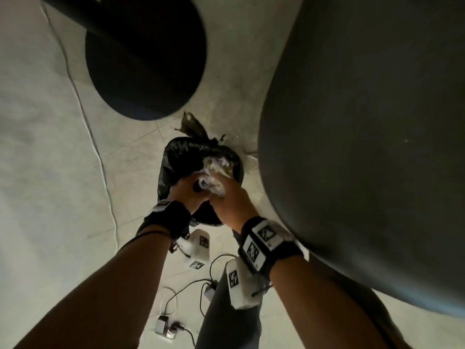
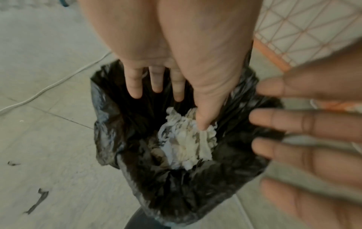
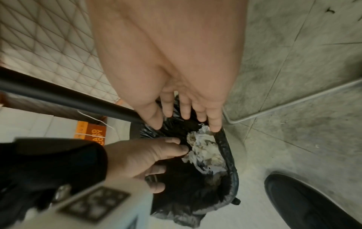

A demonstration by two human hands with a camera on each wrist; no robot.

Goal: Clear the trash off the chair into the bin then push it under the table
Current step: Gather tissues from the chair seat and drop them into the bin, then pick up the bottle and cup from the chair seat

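A small bin lined with a black bag (image 1: pixel 183 157) stands on the tiled floor, left of the grey chair seat (image 1: pixel 364 147). A crumpled white wad of trash (image 2: pixel 186 142) (image 3: pixel 205 153) lies at the mouth of the bag (image 2: pixel 176 193) (image 3: pixel 195 201). Both hands hover over the opening. My left hand (image 1: pixel 187 190) (image 2: pixel 176 86) has straight fingers, its thumb tip touching the wad. My right hand (image 1: pixel 226 197) (image 3: pixel 186 114) is spread, fingers straight, holding nothing. In the left wrist view the right hand (image 2: pixel 293 139) is blurred; the left hand (image 3: pixel 147 158) shows in the right wrist view.
A black round base (image 1: pixel 146 59) with a dark pole (image 3: pixel 58 96) stands beyond the bin. A white cable (image 1: pixel 100 159) runs across the floor at left. Chargers and black cords (image 1: pixel 171 326) lie near my leg (image 1: pixel 226 323). An orange box (image 3: pixel 94 134) sits by the tiled wall.
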